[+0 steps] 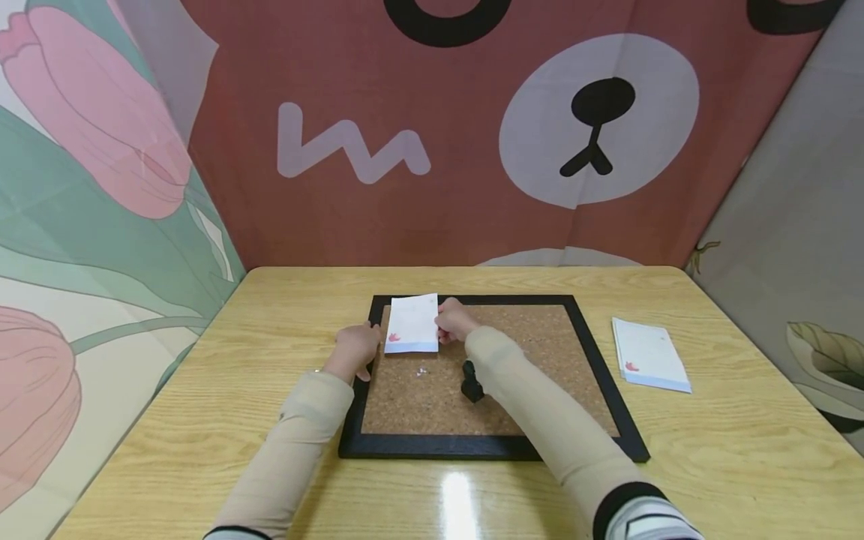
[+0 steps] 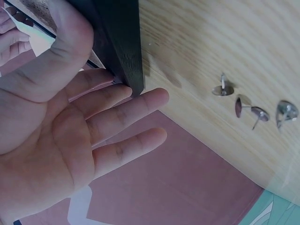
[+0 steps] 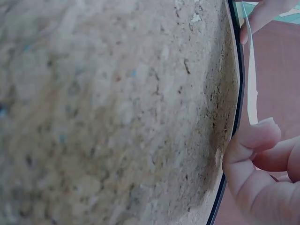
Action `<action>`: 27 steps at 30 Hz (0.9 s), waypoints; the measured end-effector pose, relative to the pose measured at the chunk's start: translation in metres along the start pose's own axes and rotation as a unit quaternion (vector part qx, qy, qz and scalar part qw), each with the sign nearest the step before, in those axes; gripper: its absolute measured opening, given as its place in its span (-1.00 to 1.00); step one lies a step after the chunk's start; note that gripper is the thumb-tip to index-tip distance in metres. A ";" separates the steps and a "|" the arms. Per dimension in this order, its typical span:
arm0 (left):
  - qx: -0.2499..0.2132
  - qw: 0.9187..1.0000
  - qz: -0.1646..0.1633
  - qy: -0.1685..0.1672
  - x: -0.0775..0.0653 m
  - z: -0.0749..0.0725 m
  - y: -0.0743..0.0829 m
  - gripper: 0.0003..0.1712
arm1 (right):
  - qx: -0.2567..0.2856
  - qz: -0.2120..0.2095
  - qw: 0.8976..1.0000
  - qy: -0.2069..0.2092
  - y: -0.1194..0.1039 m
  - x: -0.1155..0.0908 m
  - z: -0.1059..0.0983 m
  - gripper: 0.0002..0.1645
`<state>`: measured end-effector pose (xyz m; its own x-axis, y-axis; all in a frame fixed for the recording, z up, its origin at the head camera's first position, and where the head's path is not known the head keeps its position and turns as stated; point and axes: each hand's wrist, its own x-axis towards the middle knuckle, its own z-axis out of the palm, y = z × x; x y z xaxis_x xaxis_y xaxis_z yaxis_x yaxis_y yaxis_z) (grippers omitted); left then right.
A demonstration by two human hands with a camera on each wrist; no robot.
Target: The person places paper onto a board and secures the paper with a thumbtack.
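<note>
A black-framed cork board point(image 1: 432, 412) lies on the wooden table. Over its upper left part is a white sheet of notepaper point(image 1: 413, 322) with a blue strip and a small red print along its near edge. My right hand point(image 1: 457, 319) pinches the sheet's right edge between thumb and fingers; in the right wrist view the paper point(image 3: 251, 89) stands edge-on above the cork. My left hand point(image 1: 355, 350) is at the board's left edge, its fingers point(image 2: 126, 112) extended beside the black frame point(image 2: 117, 42) in the left wrist view.
To the right of the board lies a stack of matching notepaper point(image 1: 651, 354). Several metal thumbtacks point(image 2: 222, 91) are on the table beyond the left frame edge. A small shiny thing point(image 1: 422, 371) lies on the cork. Printed cloth point(image 1: 432, 217) hangs behind the table.
</note>
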<state>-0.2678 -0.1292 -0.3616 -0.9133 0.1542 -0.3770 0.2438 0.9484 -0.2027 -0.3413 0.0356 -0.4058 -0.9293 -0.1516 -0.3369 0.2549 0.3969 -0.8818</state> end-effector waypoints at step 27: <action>-0.029 0.999 0.019 0.007 -0.009 -0.001 -0.003 0.15 | 0.001 0.037 0.999 0.017 0.027 0.062 0.022 -0.72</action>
<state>-0.2605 -0.1336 -0.3569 -0.9083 0.1950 -0.3701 0.2600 0.9562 -0.1344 -0.3862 0.0169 -0.4574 -0.9163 -0.0900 -0.3902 0.3246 0.4035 -0.8555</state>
